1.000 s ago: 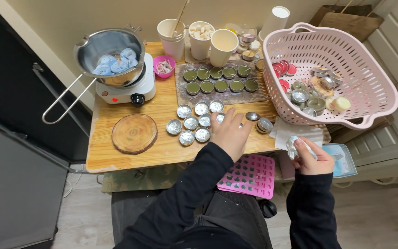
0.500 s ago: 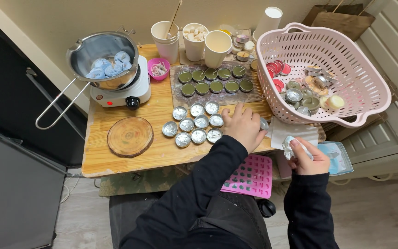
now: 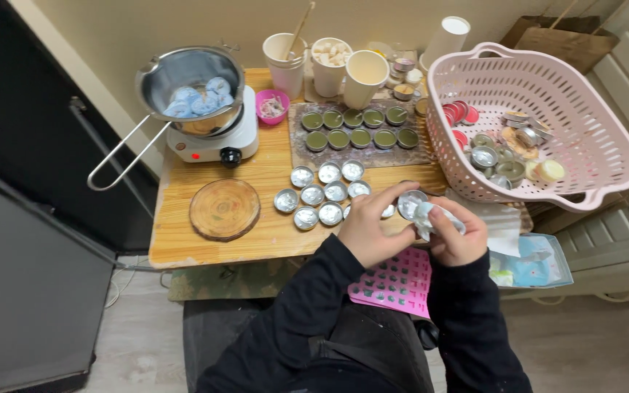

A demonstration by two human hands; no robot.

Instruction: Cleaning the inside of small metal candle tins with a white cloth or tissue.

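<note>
- Left hand [image 3: 367, 227] pinches a small silver tin [image 3: 410, 203] by its rim, grip pressed onto it, just off the front edge of the wooden counter [image 3: 183, 244], toward its right corner.
- Right hand [image 3: 456, 233] has fingers curled around a crumpled white wipe [image 3: 431, 216]; the wipe is pushed against the tin's mouth.
- Both hands meet over the counter's front right edge; dark sleeves run up from below.
- Cluster of empty silver tins [image 3: 322, 195] sits mid-counter, just left of the hands.
- Behind them, a dark tray [image 3: 362, 151] carries two rows of tins filled with green wax.
- Round wood-slice coaster [image 3: 224, 209] near the front left of the counter.
- Back left corner: white hot plate [image 3: 212, 145] under a metal saucepan [image 3: 191, 87] holding pale blue lumps.
- Pink laundry basket [image 3: 547, 87] stands off the right edge, with loose tins and lids inside.
- Pink silicone mould [image 3: 394, 284] lies on the lap, below the hands.
</note>
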